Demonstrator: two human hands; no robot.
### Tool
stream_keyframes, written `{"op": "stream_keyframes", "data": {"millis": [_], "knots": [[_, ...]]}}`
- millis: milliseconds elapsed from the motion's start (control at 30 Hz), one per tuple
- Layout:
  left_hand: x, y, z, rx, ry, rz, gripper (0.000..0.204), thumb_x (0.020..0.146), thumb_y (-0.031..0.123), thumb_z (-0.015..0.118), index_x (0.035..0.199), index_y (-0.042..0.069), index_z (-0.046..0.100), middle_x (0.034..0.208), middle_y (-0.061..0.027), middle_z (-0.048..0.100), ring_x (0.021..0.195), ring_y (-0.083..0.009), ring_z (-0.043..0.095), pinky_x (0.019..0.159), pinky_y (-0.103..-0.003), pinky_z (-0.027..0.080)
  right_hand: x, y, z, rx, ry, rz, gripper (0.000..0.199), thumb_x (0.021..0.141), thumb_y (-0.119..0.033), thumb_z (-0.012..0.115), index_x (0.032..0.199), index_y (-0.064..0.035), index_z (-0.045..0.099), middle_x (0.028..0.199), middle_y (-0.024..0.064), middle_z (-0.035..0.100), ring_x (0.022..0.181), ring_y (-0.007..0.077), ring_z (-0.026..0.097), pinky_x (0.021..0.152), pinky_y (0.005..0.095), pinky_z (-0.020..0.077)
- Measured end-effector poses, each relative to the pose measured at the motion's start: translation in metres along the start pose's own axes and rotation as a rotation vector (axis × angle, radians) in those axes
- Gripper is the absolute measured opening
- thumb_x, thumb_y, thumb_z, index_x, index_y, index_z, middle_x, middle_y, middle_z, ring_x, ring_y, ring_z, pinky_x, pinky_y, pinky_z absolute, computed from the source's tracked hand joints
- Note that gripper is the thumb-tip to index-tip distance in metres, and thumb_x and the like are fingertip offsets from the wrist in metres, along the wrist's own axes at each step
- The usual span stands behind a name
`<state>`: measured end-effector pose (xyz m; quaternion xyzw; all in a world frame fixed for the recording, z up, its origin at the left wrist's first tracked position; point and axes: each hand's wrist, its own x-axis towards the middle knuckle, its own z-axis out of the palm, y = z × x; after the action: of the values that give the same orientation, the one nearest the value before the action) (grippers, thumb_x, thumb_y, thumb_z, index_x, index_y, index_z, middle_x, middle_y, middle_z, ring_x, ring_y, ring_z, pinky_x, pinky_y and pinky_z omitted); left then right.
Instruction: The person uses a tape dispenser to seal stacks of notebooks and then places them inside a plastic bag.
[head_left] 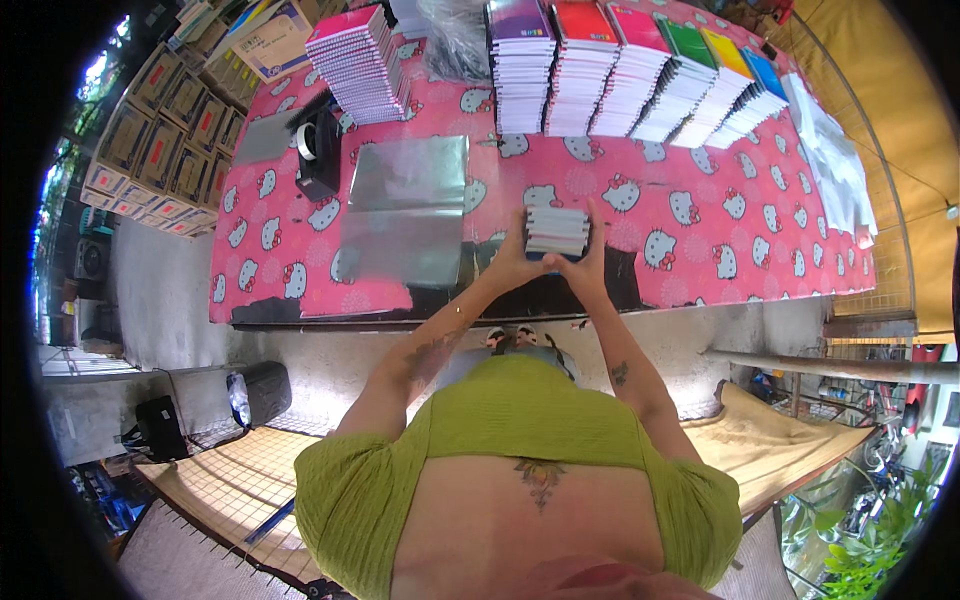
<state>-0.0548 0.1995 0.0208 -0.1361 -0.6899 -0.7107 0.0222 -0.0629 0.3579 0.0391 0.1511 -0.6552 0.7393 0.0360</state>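
A compact stack of notebooks, pale page edges showing, is held near mid-length of the bench's near edge.

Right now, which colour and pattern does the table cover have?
The table cover is pink with white cat figures wearing red bows, best in the head view.

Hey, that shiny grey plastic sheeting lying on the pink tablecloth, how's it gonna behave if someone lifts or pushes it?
The plastic sheeting looks thin and flat against the tablecloth, so it would probably flop when lifted by one corner. Its glossy glare suggests it may be slippery. With so little thickness showing, it's likely light for its size.
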Motion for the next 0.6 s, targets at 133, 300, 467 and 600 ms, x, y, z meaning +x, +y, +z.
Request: {"op": "stream_keyframes", "data": {"millis": [133,300,467,600], "knots": [[-0.004,-0.008,0.003,0.044,0.01,0.007,0.094,0.068,0.024,0.089,0.134,0.002,0.026,0.126,-0.016,0.053,0.118,-0.0234,0.054,0.1,-0.038,0.046,-0.008,0.013,-0.004,0.063,-0.028,0.063,0.088,0.066,-0.016,0.091,0.135,-0.0023,0.038,0.121,0.012,0.057,0.112,0.0221,0.059,0.097,0.0354,0.0473],[-0.005,0.021,-0.014,0.323,-0.177,-0.111,0.091,0.068,0.019,0.087,0.134,0.0,0.028,0.125,-0.0169,0.054,0.118,-0.0257,0.056,0.099,-0.038,0.046,-0.006,0.012,-0.024,-0.171,-0.168,0.048,0.079,0.066,-0.015,0.091,0.127,-0.0032,0.041,0.114,0.013,0.062,0.109,0.0217,0.061,0.095,0.0356,0.0483],[-0.007,0.029,-0.017,0.399,-0.18,-0.218,0.088,0.07,0.027,0.086,0.135,0.001,0.032,0.133,-0.0222,0.05,0.127,-0.035,0.051,0.103,-0.044,0.042,-0.007,0.005,-0.017,-0.144,-0.192,0.059,0.075,0.067,-0.01,0.089,0.125,-0.0044,0.043,0.116,0.0114,0.059,0.11,0.0207,0.058,0.095,0.036,0.0469],[0.008,0.099,-0.019,1.068,-0.111,0.169,0.097,0.072,0.042,0.082,0.142,-0.002,0.03,0.146,-0.028,0.037,0.141,-0.0403,0.032,0.113,-0.052,0.028,-0.003,0.021,-0.027,-0.174,-0.204,-0.03,0.08,0.067,-0.013,0.089,0.13,-0.0046,0.04,0.113,0.0128,0.063,0.108,0.0225,0.062,0.093,0.0363,0.0495]]}}
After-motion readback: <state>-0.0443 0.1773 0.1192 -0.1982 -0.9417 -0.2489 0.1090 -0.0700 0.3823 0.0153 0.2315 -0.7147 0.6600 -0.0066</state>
